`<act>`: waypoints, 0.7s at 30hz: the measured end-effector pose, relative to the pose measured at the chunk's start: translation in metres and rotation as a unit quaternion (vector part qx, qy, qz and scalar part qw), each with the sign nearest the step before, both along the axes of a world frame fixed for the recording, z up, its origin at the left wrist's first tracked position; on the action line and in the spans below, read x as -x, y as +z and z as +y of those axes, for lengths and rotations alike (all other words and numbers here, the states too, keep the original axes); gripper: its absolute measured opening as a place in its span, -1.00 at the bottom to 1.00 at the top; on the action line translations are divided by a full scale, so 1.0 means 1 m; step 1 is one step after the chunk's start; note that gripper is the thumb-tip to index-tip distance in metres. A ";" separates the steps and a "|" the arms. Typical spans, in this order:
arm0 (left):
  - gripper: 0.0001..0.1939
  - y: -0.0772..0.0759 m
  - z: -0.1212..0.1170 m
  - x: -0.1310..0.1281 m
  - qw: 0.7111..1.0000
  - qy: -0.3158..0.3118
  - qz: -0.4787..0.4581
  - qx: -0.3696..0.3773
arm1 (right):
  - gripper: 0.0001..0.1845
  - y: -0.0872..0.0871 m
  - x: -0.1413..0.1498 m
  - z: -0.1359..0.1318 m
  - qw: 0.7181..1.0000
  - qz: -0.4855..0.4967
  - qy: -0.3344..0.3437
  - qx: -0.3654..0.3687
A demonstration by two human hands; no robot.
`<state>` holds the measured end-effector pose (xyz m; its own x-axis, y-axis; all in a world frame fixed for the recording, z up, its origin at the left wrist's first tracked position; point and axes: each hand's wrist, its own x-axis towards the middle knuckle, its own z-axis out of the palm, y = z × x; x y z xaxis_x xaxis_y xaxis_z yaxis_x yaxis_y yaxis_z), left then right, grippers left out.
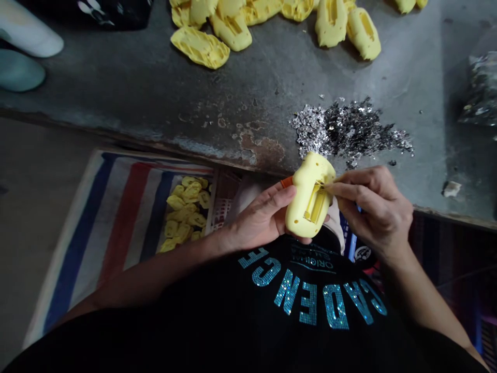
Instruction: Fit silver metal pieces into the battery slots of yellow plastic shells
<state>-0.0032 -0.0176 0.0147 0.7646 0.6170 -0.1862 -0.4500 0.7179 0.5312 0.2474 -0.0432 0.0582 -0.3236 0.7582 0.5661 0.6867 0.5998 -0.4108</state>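
Hands, two. Left hand [267,212], centre of frame: grasping one yellow shell [305,197] from the side, thumb on its edge, recess upward. Right hand [376,207], right of centre: fingertips drawn together at the recess; I cannot tell whether a small piece is pinched there.

Metal pieces [351,127], one heap, upper right on the grey table [135,77]; too many and too small for me to count.

Further yellow shells [200,47], top edge: at least eight, overlapping and partly cut off by the frame.

Clear bag [483,88], one, far right, metal pieces inside. Whitish lump [451,189], one, right, near the table edge. Rounded objects [31,28], two, upper left, one white, one grey-green. Striped sheet [128,217], one, lower left, beside yellow parts [186,207] I cannot number.

Obstructions: right fingertips cover part of the recess; the left forearm crosses the sheet.
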 end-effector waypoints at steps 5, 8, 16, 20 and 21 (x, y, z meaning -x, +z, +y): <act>-0.29 0.001 0.000 0.001 1.000 0.002 0.005 -0.004 | -0.66 0.002 0.002 0.002 0.999 0.008 0.030 0.021; -0.34 0.001 -0.001 0.002 1.000 0.006 0.012 -0.005 | -0.69 0.006 -0.003 0.007 0.992 0.092 0.017 0.083; -0.34 0.012 -0.006 -0.004 0.990 0.086 0.089 -0.067 | -0.44 0.011 -0.012 0.030 0.972 0.098 0.069 0.205; -0.35 0.014 -0.008 -0.002 0.979 0.100 0.116 -0.135 | -0.42 0.006 -0.005 0.028 0.986 0.075 0.059 0.140; -0.35 0.013 -0.009 0.001 0.974 0.102 0.133 -0.152 | -0.42 0.004 -0.002 0.026 0.989 0.074 0.053 0.116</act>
